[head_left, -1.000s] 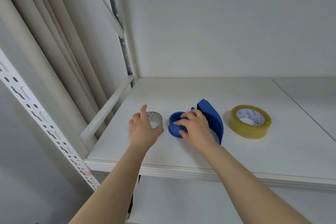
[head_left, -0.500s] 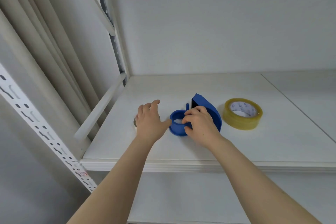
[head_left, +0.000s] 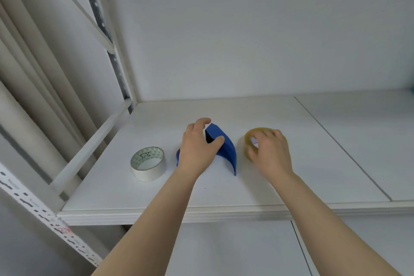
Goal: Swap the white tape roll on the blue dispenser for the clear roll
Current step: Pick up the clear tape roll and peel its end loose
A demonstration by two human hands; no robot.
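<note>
blue dispenser [head_left: 225, 149] long axis near-far | left hand [head_left: 197, 148] grip clasps it | right hand [head_left: 270, 151] pinches clear roll [head_left: 251, 139]

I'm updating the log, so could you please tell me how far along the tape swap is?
Done: the white roll is off and lies on the shelf, left of the blue dispenser. In hand: the left hand rests on the dispenser while the right hand closes its fingers around the clear roll, not lifted yet. Left: fit that roll onto the dispenser.
</note>
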